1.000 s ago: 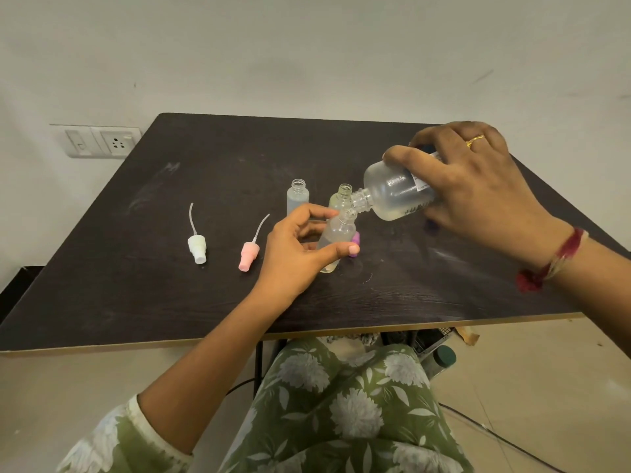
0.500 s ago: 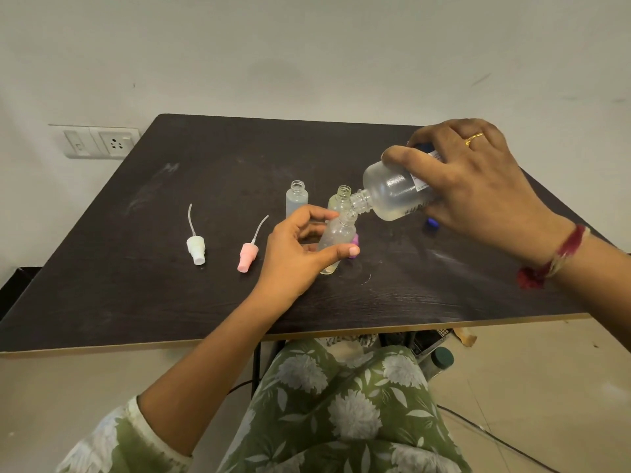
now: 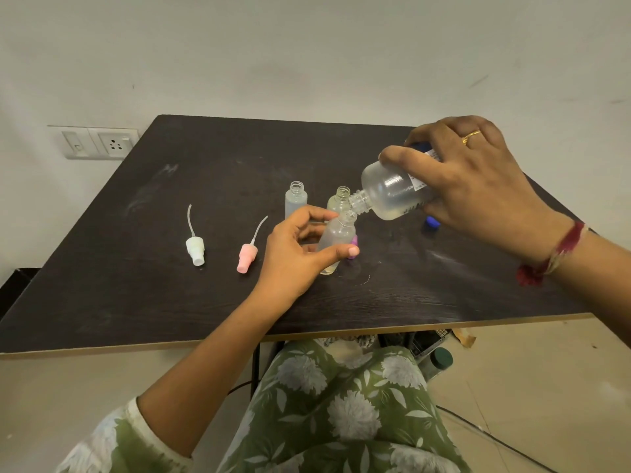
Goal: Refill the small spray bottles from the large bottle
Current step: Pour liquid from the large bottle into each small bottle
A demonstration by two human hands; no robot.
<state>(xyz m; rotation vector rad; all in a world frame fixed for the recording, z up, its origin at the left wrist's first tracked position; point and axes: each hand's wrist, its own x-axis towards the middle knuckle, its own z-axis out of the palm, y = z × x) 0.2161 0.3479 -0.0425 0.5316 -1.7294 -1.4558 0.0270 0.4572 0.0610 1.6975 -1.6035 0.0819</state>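
Observation:
My right hand grips the large clear bottle, tipped nearly flat with its neck pointing left. Its mouth touches the open top of a small clear bottle that my left hand holds tilted on the dark table. A little liquid shows at the small bottle's bottom. Two more small open bottles stand just behind, one to the left and one partly hidden by the large bottle's neck.
A white spray head and a pink spray head lie left of my left hand, tubes pointing away. A purple cap peeks out behind the held bottle. A blue cap lies under my right hand. A wall socket is at far left.
Both hands and bottles have stayed almost in place; the large bottle's neck has kept its contact with the small bottle's mouth.

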